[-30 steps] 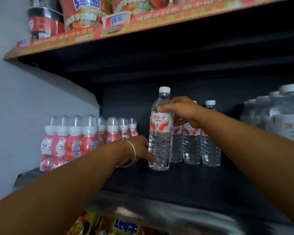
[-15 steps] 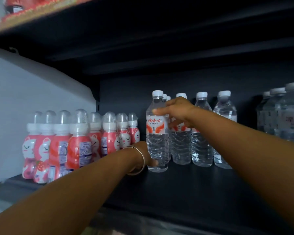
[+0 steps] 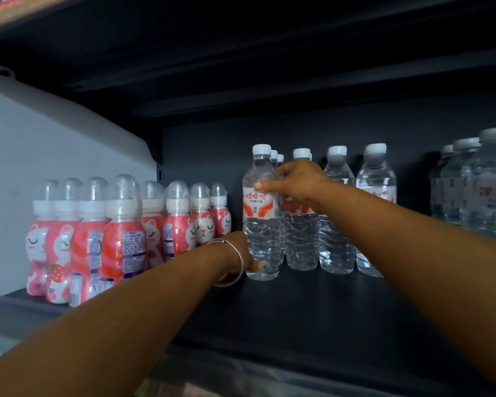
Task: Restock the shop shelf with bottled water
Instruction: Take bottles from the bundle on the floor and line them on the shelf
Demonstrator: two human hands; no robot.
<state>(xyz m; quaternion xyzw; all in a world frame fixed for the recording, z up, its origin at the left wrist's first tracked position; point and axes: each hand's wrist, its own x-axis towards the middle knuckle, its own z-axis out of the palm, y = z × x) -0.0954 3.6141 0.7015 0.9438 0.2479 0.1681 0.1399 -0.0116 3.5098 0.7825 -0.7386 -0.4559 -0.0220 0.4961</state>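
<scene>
View shifted nearer, both arms outstretched, right hand point(image 3: 294, 181) gripping water bottle point(image 3: 261, 213)

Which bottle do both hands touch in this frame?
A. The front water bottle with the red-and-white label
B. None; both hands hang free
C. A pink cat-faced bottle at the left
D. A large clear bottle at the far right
A: the right hand grips the front water bottle at its shoulder above the label, while the left hand is against its lower part near the shelf.
</scene>
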